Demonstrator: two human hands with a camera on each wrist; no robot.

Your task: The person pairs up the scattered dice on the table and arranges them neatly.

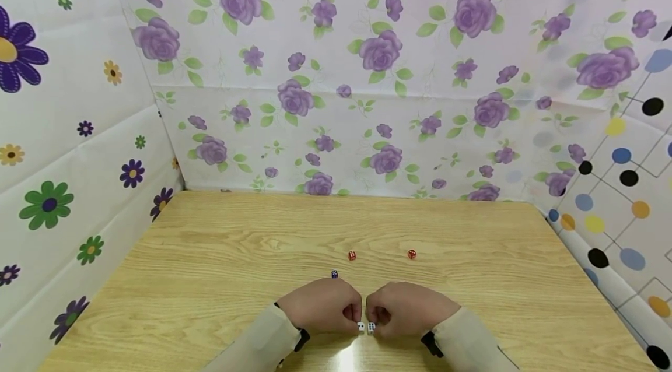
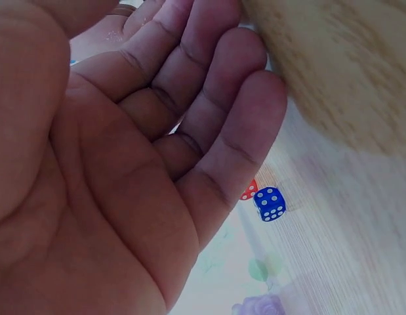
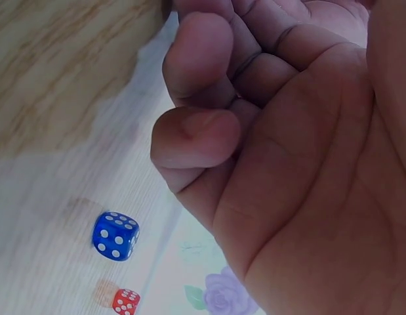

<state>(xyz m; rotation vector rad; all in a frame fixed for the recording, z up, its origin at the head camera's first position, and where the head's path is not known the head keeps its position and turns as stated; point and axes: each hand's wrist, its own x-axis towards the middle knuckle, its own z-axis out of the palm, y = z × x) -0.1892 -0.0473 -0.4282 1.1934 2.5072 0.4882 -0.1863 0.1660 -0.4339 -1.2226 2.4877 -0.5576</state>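
Observation:
Two white dice stand side by side, a narrow gap between them, near the front of the table. My left hand (image 1: 326, 305) pinches the left white die (image 1: 360, 327) between thumb and forefinger. The right white die (image 1: 371, 327) is pinched the same way by my right hand (image 1: 412, 308). Knuckles of both hands face each other, nearly meeting. Just beyond the left hand lies a blue die (image 1: 334, 273), seen also past the curled fingers in the left wrist view. Neither wrist view shows the white dice; the fingers and palms hide them.
Farther back on the wooden table (image 1: 220, 255) lie a red die (image 1: 352, 255) and, to its right, another red die (image 1: 412, 254). A rose-patterned cloth (image 1: 336, 69) hangs along the back edge, with patterned cloths at the left and right sides.

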